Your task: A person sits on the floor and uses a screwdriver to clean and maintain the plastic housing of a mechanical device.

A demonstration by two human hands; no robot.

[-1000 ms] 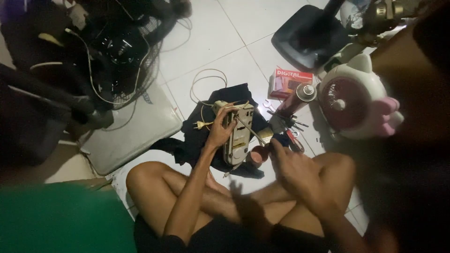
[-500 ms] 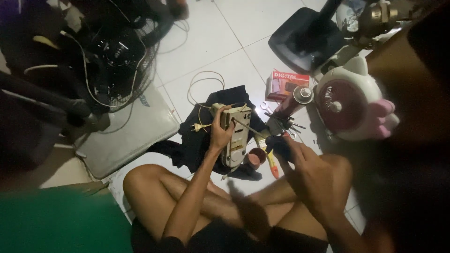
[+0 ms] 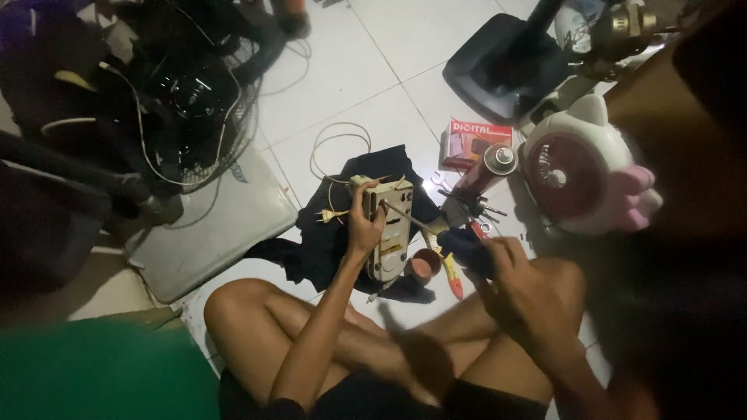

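I sit cross-legged on a white tiled floor. My left hand (image 3: 364,225) grips a cream rectangular device casing (image 3: 389,233) that stands on edge over a black cloth (image 3: 342,233). My right hand (image 3: 510,268) holds the dark handle of a screwdriver (image 3: 424,224); its thin shaft points up-left with the tip against the top of the casing. A short plug lead (image 3: 331,214) hangs from the casing's left side.
A small round reddish cup (image 3: 426,267) and a yellow-handled tool (image 3: 451,276) lie by my knee. A spray can (image 3: 486,171), red box (image 3: 467,142), white-and-pink toy fan (image 3: 583,175), black fan base (image 3: 498,74), wire fan grille (image 3: 187,101) and grey panel (image 3: 210,225) surround me.
My right hand has picked up the screwdriver and brought its tip to the casing. The left hand kept hold of the casing.
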